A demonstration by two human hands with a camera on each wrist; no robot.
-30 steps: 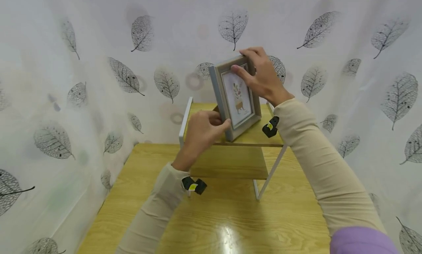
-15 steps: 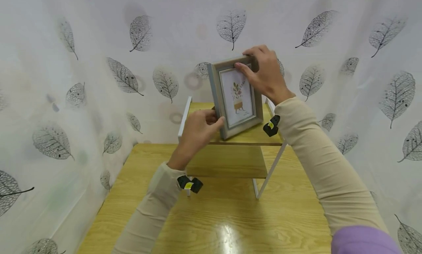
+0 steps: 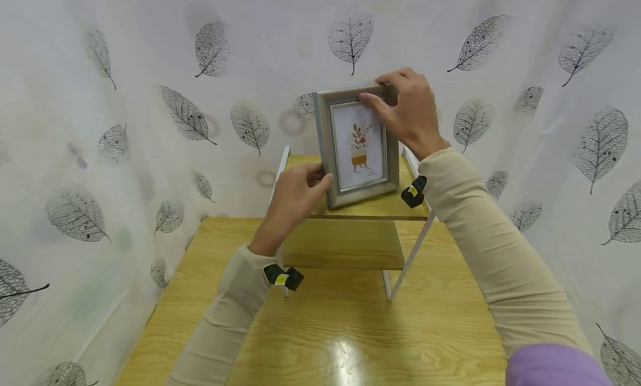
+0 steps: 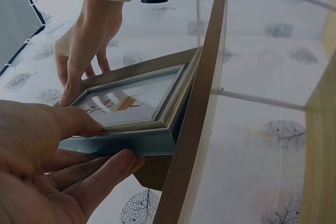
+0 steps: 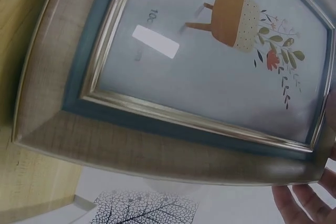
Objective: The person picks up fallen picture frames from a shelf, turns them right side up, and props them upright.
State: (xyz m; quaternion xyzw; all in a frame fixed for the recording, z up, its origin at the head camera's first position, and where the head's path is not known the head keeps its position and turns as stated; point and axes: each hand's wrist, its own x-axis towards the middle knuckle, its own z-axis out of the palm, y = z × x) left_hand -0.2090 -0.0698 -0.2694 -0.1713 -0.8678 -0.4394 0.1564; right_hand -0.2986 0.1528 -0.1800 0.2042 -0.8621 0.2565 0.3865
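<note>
A picture frame (image 3: 359, 177) stands upright, tilted slightly back, on the top board (image 3: 302, 161) of a small two-tier shelf rack. Its print shows a potted plant on legs. At the frame's left side my left hand (image 3: 292, 194) pinches the edge, thumb in front and fingers behind. My right hand (image 3: 413, 110) grips the upper right corner, with the thumb over the front and the fingers over the top and behind. In the left wrist view the frame's lower edge meets the board's front edge (image 4: 202, 93), and a brown stand piece (image 4: 155, 171) shows behind the frame.
The rack's lower board (image 3: 345, 244) and white metal legs (image 3: 410, 258) stand on a wood-grain table (image 3: 340, 325). Behind and at both sides hangs a leaf-patterned curtain (image 3: 300, 35), close to the table's back edge.
The picture frame has turned so that its front faces the head camera more squarely, and its left side has swung leftward. Both hands have kept hold, the left shifting left, the right slightly right.
</note>
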